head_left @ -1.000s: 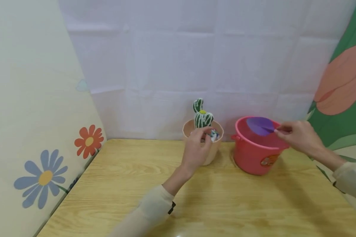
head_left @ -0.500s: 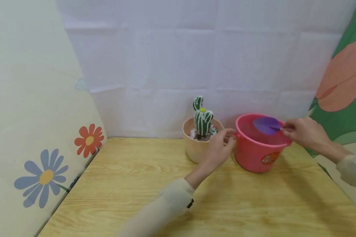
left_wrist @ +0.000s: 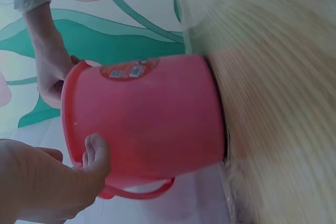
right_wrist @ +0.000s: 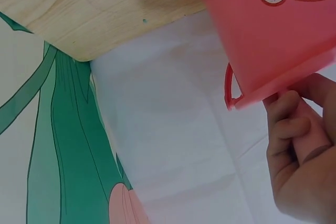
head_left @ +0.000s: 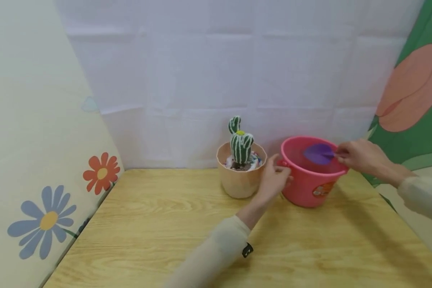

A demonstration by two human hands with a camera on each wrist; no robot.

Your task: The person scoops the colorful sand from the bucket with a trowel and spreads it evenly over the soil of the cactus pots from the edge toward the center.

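Observation:
A purple toy shovel (head_left: 319, 154) has its blade inside the pink bucket (head_left: 307, 188). My right hand (head_left: 361, 155) grips its handle by the bucket's right rim. In the right wrist view the fingers (right_wrist: 286, 116) are curled just beyond the rim. My left hand (head_left: 273, 180) is at the bucket's left side, fingers loosely bent around the level of the rim. The left wrist view shows its fingertips (left_wrist: 98, 148) overlapping the bucket wall just below the rim. A crocheted cactus (head_left: 241, 148) stands in a peach pot (head_left: 239, 184) left of that hand.
Both containers stand near the back of the wood-grain table (head_left: 173, 224). A white cloth (head_left: 201, 80) hangs behind them. Painted flowers cover the left wall (head_left: 29, 128), and green leaves with a pink bloom (head_left: 410, 92) the right one.
My left hand has moved from the cactus pot rightward to the bucket's rim, uncovering the pot. My right hand keeps the shovel over the bucket, shifting only slightly. The head view has turned a little.

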